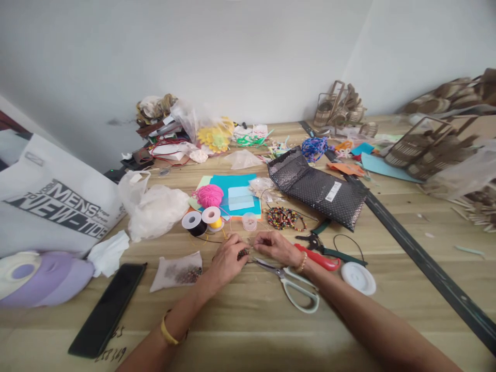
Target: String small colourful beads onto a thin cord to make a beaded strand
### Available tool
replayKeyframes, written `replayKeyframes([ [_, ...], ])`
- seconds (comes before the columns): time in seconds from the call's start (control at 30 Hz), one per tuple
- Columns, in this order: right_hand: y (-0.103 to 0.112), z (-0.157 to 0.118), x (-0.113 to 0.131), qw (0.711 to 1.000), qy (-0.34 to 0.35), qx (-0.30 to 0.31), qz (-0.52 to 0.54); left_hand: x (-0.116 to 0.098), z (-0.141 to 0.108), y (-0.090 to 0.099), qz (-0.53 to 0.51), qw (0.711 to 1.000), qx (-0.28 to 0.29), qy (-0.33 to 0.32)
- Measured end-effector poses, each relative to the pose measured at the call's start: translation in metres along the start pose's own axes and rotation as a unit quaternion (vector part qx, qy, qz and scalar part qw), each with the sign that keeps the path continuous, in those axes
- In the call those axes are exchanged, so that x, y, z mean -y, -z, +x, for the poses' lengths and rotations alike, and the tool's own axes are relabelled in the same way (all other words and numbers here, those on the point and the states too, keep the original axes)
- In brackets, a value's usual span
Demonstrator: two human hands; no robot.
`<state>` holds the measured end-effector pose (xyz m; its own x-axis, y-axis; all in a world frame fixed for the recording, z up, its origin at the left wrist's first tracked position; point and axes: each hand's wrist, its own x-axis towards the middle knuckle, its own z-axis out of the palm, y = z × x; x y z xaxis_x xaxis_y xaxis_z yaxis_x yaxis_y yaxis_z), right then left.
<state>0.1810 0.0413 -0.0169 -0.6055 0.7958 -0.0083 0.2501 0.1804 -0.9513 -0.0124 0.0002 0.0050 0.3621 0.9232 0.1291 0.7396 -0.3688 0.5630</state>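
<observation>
Near the middle of the wooden table my left hand [228, 260] is closed around a small bunch of dark multicoloured beads [243, 253]. Just to its right, the fingers of my right hand [277, 247] are pinched together; whatever is between them is too small to make out. Scissors [296, 290] with pale handles lie beneath my right wrist, blades pointing at the left hand. A white pouch of beads [178, 271] rests left of my left hand. Beyond my hands are a heap of colourful strung beads [285, 219] and a small clear spool [249, 221].
Black thread [194, 223] and yellow thread [213, 219] spools stand by pink yarn [209, 196]. Red-handled pliers [318, 257], a white lid [358, 278] and a black bubble mailer [321, 191] lie right. A phone [108, 310] and a white paper bag [54, 201] are left.
</observation>
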Motion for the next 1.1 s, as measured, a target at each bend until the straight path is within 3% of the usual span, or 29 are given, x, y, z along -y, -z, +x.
replayKeyframes([
  [0.2, 0.002, 0.0, 0.004, 0.999, -0.014, 0.016, 0.029, 0.0, -0.002, -0.005, 0.043, 0.999, 0.01, -0.001],
  [1.1, 0.004, 0.0, 0.003, 0.999, 0.012, 0.029, 0.032, -0.005, 0.002, -0.012, 0.038, 0.999, -0.019, 0.01],
])
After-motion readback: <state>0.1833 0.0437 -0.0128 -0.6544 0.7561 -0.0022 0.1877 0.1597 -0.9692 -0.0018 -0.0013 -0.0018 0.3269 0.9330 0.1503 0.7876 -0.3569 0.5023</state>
